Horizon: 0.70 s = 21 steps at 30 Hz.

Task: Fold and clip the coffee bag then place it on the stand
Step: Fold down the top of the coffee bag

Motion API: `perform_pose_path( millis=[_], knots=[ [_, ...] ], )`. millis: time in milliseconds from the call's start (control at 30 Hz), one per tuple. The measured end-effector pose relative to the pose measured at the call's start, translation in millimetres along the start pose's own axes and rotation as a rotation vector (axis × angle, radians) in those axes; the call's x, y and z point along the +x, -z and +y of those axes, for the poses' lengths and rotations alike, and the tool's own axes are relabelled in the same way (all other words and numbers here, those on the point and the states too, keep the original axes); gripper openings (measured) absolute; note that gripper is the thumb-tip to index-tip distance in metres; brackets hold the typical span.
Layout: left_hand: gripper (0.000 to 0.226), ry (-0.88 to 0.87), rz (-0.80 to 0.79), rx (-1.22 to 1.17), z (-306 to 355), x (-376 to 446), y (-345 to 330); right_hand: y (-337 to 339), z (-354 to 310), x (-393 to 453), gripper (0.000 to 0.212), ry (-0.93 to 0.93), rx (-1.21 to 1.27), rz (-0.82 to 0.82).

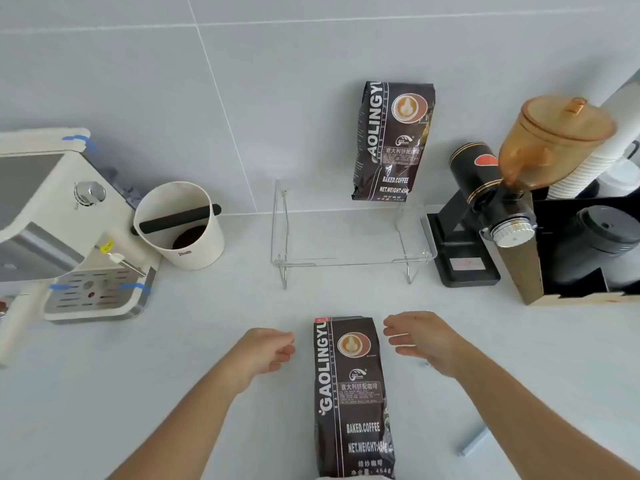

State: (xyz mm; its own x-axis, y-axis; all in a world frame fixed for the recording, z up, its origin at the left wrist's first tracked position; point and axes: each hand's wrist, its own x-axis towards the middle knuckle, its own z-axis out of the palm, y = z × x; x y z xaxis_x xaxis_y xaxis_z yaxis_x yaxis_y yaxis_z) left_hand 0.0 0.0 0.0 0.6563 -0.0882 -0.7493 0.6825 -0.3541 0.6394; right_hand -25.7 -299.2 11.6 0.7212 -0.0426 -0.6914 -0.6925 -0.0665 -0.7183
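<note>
A dark brown coffee bag (351,396) stands upright on the white counter right in front of me, its top edge flat. My left hand (266,351) hovers just left of the bag's top, fingers loosely curled, holding nothing. My right hand (420,337) hovers just right of the top, fingers spread, not touching the bag. Beyond the bag a clear acrylic stand (349,263) with wire legs carries a second identical coffee bag (393,142) at its back right, leaning on the wall. A pale blue clip (474,441) lies on the counter under my right forearm.
A cream espresso machine (59,230) fills the left side, with a white knock box (180,226) beside it. A black grinder (491,209) with an amber hopper stands right of the stand. Further right sits a black organiser (588,251) with cups and lids.
</note>
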Motion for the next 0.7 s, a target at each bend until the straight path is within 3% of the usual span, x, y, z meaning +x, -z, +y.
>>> perform_pose_path(
  millis=[167,267,567,700],
  knots=[
    [0.016,0.038,0.058,-0.128,1,13,-26,-17,10,14,0.017,-0.061,0.038,0.01],
    [0.031,0.059,0.043,-0.147,9,17,-40,-25,9,20,0.019,-0.068,0.021,-0.01],
    [0.037,0.066,0.063,-0.229,17,26,-56,-39,6,31,0.02,0.0,0.033,-0.011],
    [0.026,0.045,0.043,-0.258,23,21,-52,-39,7,27,0.034,0.072,0.04,0.036]
  ],
)
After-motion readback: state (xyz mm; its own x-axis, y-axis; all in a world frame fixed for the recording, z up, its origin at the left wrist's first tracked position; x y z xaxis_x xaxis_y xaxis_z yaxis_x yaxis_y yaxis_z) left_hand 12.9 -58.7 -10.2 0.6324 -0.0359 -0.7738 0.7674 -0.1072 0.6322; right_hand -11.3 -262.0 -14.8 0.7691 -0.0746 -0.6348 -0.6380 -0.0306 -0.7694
